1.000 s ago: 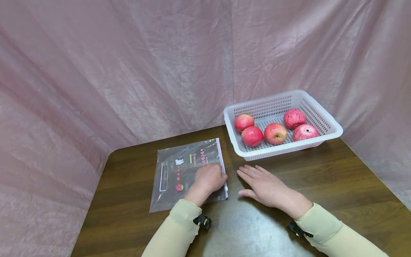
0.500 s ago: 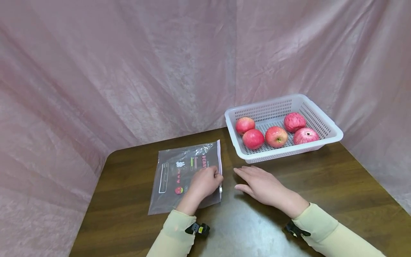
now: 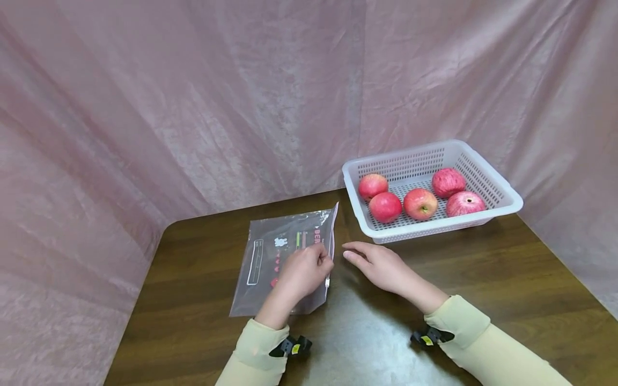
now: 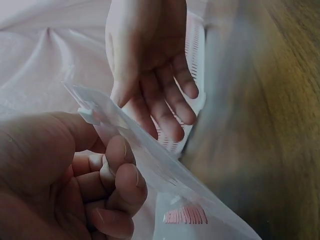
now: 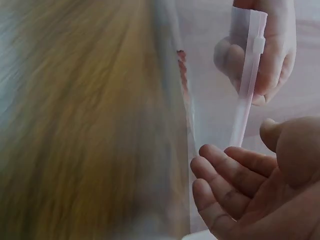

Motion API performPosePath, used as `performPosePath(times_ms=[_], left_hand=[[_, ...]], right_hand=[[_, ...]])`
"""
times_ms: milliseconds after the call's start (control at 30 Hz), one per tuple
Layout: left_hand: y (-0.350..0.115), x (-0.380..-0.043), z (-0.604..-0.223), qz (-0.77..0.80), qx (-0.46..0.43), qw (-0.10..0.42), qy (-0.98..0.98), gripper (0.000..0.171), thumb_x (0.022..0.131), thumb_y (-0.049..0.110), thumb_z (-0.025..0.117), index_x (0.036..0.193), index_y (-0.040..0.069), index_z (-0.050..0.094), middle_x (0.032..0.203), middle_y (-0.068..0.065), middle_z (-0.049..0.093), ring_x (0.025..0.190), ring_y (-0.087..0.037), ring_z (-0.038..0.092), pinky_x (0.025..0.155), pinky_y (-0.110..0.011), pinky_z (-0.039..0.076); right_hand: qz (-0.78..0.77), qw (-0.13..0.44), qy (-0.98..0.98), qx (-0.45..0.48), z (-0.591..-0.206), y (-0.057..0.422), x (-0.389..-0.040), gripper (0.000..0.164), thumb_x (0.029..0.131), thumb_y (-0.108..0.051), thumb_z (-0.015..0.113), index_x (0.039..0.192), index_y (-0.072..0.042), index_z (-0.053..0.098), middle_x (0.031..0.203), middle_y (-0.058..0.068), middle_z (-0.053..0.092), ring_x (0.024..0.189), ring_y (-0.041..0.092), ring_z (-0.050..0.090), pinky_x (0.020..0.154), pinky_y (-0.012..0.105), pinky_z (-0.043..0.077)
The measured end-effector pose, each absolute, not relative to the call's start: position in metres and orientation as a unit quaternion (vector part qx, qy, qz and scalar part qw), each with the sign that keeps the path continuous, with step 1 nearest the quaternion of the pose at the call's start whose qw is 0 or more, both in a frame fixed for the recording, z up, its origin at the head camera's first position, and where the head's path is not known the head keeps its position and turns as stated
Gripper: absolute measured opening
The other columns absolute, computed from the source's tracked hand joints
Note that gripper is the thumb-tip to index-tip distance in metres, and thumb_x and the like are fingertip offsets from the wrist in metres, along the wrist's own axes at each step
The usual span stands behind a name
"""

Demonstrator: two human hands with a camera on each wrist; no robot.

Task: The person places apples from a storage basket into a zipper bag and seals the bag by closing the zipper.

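Observation:
A clear zip bag (image 3: 267, 262) with pink lettering and a small white figure lies across the table's left half, its pink-edged mouth raised. My left hand (image 3: 303, 271) pinches the bag near that edge, close to the white slider (image 5: 259, 45). In the left wrist view, its thumb and curled fingers (image 4: 131, 187) are at the bag's film. My right hand (image 3: 379, 265) holds nothing, its fingers relaxed and lightly bent just right of the bag's mouth. From the right wrist, those fingers (image 5: 230, 185) overlap the lower end of the zip strip.
A white slotted plastic basket (image 3: 410, 230) stands at the back right, with several red apples (image 3: 385, 207) in it. Pink cloth (image 3: 270, 96) hangs behind the brown wooden table (image 3: 178, 300). Dark wrist bands show at both sleeves.
My left hand has lifted the bag's zip edge off the table. My right hand has come left, closer to the bag's mouth, and its fingers have bent a little.

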State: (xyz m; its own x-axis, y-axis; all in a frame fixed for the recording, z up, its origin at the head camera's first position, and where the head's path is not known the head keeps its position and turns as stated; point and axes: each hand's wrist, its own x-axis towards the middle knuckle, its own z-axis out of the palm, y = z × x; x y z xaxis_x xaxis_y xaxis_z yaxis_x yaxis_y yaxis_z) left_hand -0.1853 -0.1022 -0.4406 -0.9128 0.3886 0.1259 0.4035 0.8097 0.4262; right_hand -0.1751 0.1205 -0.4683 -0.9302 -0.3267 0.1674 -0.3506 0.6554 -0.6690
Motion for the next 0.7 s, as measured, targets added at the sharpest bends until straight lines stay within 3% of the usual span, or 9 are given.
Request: performPosePath(times_ms=[233, 467, 700], left_hand=[[-0.104, -0.179, -0.431, -0.234, -0.209, 0.028, -0.949, 0.019, 0.091, 0.012, 0.067, 0.077, 0.019, 0.057, 0.064, 0.008, 0.049, 0.061, -0.019, 0.050, 0.059, -0.035, 0.043], [-0.099, -0.172, -0.427, -0.209, -0.210, 0.064, -0.953, 0.022, 0.091, 0.013, 0.069, 0.075, 0.019, 0.055, 0.061, 0.008, 0.047, 0.057, -0.020, 0.050, 0.054, -0.037, 0.041], [-0.098, -0.171, -0.428, -0.200, -0.216, 0.059, -0.954, 0.024, 0.093, 0.014, 0.069, 0.075, 0.018, 0.053, 0.060, 0.006, 0.046, 0.056, -0.020, 0.048, 0.054, -0.038, 0.040]], right_hand=[[0.467, -0.048, -0.868, 0.162, -0.463, 0.110, -0.185, 0.037, 0.116, -0.033, 0.058, 0.123, -0.005, 0.079, 0.103, 0.006, 0.082, 0.094, 0.019, 0.077, 0.096, 0.050, 0.056], [0.484, -0.062, -0.861, 0.141, -0.463, 0.104, -0.189, 0.037, 0.114, -0.039, 0.059, 0.110, -0.009, 0.082, 0.094, 0.004, 0.081, 0.085, 0.016, 0.075, 0.089, 0.045, 0.056], [0.502, -0.049, -0.853, 0.134, -0.467, 0.100, -0.187, 0.025, 0.110, -0.032, 0.067, 0.099, -0.013, 0.081, 0.085, 0.004, 0.077, 0.081, 0.018, 0.072, 0.081, 0.039, 0.053]])
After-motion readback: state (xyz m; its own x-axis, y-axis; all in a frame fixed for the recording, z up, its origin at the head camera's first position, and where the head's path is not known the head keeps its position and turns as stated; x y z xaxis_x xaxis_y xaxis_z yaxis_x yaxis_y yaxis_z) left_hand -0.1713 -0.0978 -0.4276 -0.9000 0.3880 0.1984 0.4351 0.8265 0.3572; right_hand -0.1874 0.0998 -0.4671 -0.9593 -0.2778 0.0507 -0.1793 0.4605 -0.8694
